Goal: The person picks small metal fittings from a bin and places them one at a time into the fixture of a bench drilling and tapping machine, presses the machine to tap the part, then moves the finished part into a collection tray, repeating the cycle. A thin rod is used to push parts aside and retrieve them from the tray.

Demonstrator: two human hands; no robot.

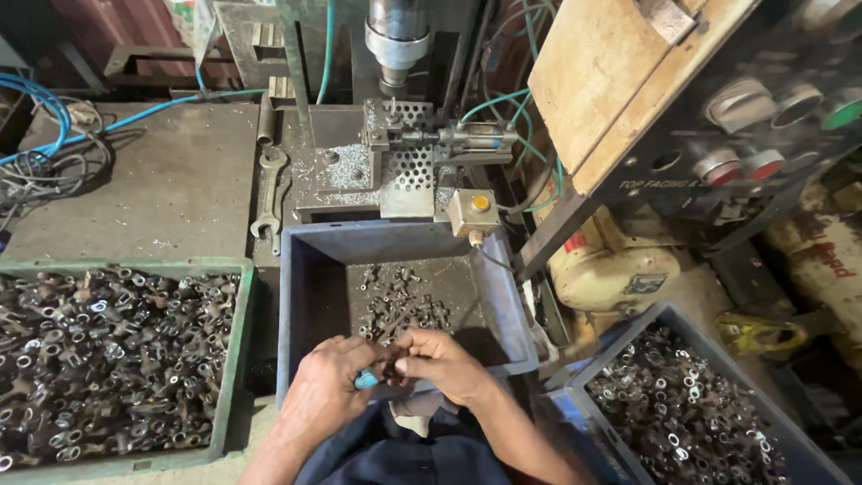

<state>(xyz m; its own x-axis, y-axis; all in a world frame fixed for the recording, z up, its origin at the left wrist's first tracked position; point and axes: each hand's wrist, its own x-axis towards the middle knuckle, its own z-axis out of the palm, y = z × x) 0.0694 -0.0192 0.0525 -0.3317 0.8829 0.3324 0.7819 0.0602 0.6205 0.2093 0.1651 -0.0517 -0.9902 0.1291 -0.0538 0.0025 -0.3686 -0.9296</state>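
Both hands meet over the near rim of the blue bin (pixel 503 296): the left hand (pixel 328 395) grips a blue-tipped tool (pixel 366 380), and the right hand (pixel 442 361) pinches a small dark metal part (pixel 391 368) against it.

Dim even light, sharp, edges bowed

Your fingers (pixel 409 364) hide most of the small dark part (pixel 389 368); the green crate (pixel 235 359) runs off the frame's left edge.
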